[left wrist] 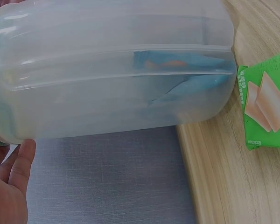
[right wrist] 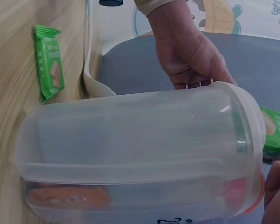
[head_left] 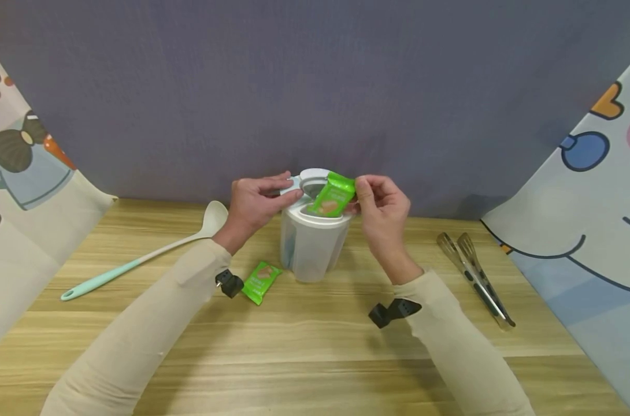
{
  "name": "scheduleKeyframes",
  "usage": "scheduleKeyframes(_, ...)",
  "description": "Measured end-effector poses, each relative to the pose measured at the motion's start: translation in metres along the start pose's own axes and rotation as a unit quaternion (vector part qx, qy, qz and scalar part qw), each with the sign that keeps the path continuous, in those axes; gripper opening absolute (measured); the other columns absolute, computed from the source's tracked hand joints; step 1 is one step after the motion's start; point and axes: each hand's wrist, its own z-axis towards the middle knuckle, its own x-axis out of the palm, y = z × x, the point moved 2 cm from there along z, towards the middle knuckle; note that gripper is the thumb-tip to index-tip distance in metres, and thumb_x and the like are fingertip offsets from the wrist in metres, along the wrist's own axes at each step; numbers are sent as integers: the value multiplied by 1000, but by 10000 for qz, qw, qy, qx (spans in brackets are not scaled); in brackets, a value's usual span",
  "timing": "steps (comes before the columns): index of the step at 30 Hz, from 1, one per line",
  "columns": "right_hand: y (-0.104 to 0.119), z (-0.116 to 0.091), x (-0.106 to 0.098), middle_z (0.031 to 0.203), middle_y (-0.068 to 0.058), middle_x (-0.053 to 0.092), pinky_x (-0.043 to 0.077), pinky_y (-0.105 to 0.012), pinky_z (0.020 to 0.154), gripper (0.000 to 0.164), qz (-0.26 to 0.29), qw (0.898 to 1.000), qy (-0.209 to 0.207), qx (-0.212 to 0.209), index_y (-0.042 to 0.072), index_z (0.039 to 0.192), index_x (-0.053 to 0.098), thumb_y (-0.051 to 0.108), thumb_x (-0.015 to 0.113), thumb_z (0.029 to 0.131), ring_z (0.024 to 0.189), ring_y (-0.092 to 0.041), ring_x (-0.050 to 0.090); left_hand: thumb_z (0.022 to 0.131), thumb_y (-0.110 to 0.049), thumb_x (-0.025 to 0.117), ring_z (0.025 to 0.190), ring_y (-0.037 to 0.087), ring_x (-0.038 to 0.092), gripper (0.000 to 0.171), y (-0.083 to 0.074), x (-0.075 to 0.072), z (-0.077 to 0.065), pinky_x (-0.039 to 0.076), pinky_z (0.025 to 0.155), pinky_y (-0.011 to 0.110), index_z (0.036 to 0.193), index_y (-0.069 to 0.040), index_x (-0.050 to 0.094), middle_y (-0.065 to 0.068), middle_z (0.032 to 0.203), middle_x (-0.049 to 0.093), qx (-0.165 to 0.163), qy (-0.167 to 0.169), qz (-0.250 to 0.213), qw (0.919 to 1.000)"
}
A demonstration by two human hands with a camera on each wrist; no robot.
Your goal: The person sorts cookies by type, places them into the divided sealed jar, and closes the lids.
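Observation:
A translucent plastic storage container (head_left: 315,248) with a white lid (head_left: 315,219) stands upright on the table, one lid flap (head_left: 315,173) raised. My left hand (head_left: 255,202) holds the lid's left side at a pale blue flap (head_left: 292,185), thumb and fingers at its edge. My right hand (head_left: 385,211) pinches the upper end of a green snack packet (head_left: 334,196), whose lower end is in the lid opening. Through the walls show a blue packet (left wrist: 186,60) and an orange packet (right wrist: 67,197), in separate compartments. Another green snack packet (head_left: 261,282) lies in front of the container, to its left.
A ladle (head_left: 214,219) with a mint handle lies to the left, its bowl near my left wrist. Metal tongs (head_left: 473,274) lie at the right. A grey-blue backdrop (head_left: 315,86) rises close behind the container.

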Motion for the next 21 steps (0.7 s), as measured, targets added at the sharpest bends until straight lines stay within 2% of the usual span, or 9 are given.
scheduleKeyframes(5,-3,-7,0,83,-17,68,52,-24,54,16,-281,9996,84,-46,-15,89,62,1,64,90,60,-13,61,73,2,79,96,32,65,20,1,0,0,53,73,49,88,13,70,25,99,65,-8,-9,37,10000)
scheduleKeyframes(11,-5,-13,0,75,-26,64,42,-15,50,7,-694,9970,190,-290,-17,85,63,-11,62,86,59,-4,54,74,1,79,95,31,65,21,1,1,0,53,72,48,89,12,70,25,99,66,-44,-29,62,10000)
scheduleKeyframes(21,-11,-19,-1,81,-24,67,40,-16,47,5,-521,9964,553,-379,-13,87,67,-9,64,85,59,-6,54,74,2,79,96,32,65,21,2,0,0,53,72,49,89,13,70,25,99,65,-29,-31,17,10000)
